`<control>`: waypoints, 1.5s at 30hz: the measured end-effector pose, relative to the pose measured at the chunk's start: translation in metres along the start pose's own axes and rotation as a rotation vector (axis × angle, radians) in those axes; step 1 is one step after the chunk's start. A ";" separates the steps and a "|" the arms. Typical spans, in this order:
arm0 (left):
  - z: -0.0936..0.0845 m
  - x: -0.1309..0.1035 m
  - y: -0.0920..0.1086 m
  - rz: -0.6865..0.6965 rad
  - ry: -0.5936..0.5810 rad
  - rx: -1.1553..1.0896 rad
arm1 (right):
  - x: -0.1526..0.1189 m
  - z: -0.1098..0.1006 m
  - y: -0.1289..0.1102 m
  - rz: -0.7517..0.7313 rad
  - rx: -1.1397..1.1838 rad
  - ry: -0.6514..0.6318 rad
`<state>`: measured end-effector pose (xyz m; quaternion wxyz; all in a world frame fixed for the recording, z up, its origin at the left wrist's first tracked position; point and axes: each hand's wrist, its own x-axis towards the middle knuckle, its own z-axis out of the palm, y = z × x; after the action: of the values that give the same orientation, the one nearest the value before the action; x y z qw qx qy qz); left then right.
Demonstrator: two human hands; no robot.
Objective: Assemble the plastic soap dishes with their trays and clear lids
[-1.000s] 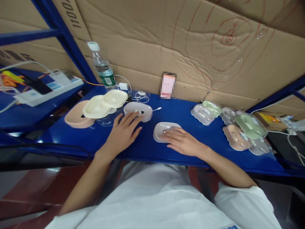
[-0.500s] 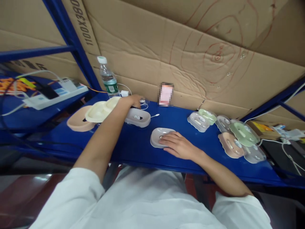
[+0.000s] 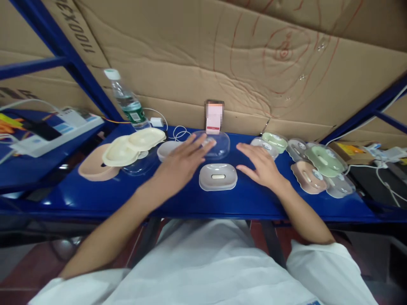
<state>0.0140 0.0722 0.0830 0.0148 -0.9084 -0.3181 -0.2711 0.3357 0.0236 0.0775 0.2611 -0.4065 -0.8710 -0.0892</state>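
Note:
My left hand (image 3: 182, 163) has its fingers stretched over the left part of a clear plastic lid (image 3: 219, 146) with a pale sticker, holding it; my thumb is hidden beneath. In front of the lid, a light grey oval dish (image 3: 218, 183) sits on the blue table, with a short pale bar in its middle. To the right of that dish, my right hand (image 3: 262, 165) is open, thumb apart from the fingers, touching nothing I can see. A deeper grey tray (image 3: 167, 150) is partly covered by my left hand.
On the left are a peach tray (image 3: 92, 167), cream trays (image 3: 121, 151) and a water bottle (image 3: 129, 106). A phone (image 3: 214, 116) leans on the cardboard. Several lidded dishes (image 3: 326, 161) stand at the right, a white cable (image 3: 179, 133) behind my left hand.
My left hand has come right and forward from the back of the table, bringing the clear lid. My right hand has let go of the grey dish and moved right.

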 end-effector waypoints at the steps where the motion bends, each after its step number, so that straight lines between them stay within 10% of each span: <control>1: 0.006 -0.012 0.018 0.020 -0.018 0.047 | -0.001 -0.002 0.002 -0.005 0.006 -0.016; 10: 0.056 -0.043 0.062 -0.016 -0.069 0.169 | -0.009 0.019 0.003 -0.012 0.156 -0.323; 45: 0.066 -0.058 0.044 -0.020 -0.024 0.087 | -0.010 0.035 0.006 0.140 0.398 -0.374</control>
<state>0.0340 0.0170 0.0039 0.0479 -0.9067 -0.3389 -0.2463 0.3317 0.0340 0.0422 0.1758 -0.4158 -0.8743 0.1783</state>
